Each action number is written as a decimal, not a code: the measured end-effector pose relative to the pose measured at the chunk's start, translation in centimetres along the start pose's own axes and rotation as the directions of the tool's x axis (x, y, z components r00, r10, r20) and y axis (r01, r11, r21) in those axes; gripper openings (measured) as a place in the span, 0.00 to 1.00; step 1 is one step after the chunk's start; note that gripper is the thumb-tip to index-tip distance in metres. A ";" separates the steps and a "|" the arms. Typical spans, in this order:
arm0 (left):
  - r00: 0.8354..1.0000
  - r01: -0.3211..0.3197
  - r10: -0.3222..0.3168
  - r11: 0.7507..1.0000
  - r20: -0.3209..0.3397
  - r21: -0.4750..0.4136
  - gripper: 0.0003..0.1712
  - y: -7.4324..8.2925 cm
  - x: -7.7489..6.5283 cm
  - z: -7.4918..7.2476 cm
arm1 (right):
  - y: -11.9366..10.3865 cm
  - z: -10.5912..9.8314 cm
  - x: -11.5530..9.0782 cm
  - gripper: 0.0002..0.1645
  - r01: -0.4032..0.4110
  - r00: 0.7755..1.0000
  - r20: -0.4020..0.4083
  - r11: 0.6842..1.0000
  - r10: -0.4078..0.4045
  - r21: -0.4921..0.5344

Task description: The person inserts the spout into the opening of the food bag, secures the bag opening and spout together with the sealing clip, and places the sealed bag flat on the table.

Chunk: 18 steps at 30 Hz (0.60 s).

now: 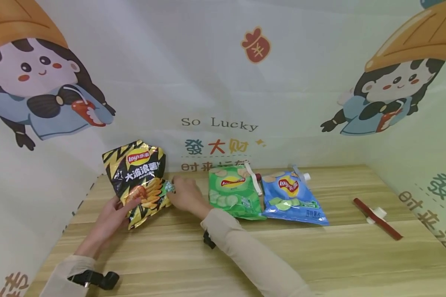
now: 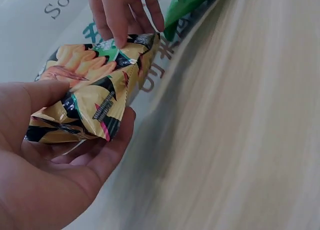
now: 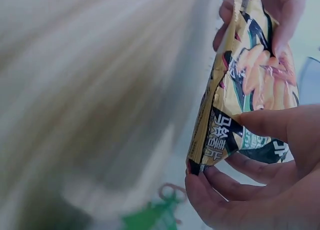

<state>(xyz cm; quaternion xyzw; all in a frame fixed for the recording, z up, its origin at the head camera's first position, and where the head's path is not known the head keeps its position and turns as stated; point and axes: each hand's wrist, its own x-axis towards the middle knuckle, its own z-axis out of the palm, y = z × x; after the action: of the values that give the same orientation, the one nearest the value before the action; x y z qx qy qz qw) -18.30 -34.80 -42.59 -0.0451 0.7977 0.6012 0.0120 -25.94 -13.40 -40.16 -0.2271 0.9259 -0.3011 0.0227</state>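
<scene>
Both hands hold a black-and-gold Lay's chip bag [image 1: 141, 173], tilted, at the left of the table near the back wall. The left hand [image 1: 109, 218] grips its lower left side, thumb on the printed front and fingers behind, as the left wrist view also shows. At the lower right side, the right hand [image 1: 187, 196] pinches the bag between thumb and curled fingers; in the right wrist view those fingers [image 3: 227, 182] reach round its bottom corner. The bag's back is hidden.
Right of the hands, a green chip bag [image 1: 232, 198] carries a white clip [image 1: 253, 177] with a dark red cap. Beside it lies a blue chip bag [image 1: 291, 202] with a white-capped clip [image 1: 306, 177]. Farther right, a dark red clip with a white cap [image 1: 379, 213] lies on the wooden table [image 1: 342, 255].
</scene>
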 end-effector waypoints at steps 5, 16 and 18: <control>1.000 -0.027 0.027 0.998 -0.001 -0.050 0.45 1.3 -0.3 0.6 | 0.7 -2.8 -0.7 0.22 0.055 0.998 -0.009 0.996 -0.054 0.072; 0.990 -0.106 0.112 0.992 0.086 -0.074 0.39 4.9 -1.5 4.3 | 4.8 -9.0 -4.4 0.29 0.113 0.988 0.072 0.965 -0.134 0.238; 0.987 -0.115 0.124 0.990 0.107 -0.083 0.38 5.4 -1.6 5.2 | 5.7 -10.2 -5.2 0.30 0.127 0.982 0.103 0.957 -0.159 0.262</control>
<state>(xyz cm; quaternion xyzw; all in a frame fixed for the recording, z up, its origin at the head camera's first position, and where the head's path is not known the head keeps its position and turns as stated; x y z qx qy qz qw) -17.33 -28.20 -38.73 0.0362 0.7734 0.6327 0.0188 -25.44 -1.45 -35.55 -0.3069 0.8575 -0.4036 0.0868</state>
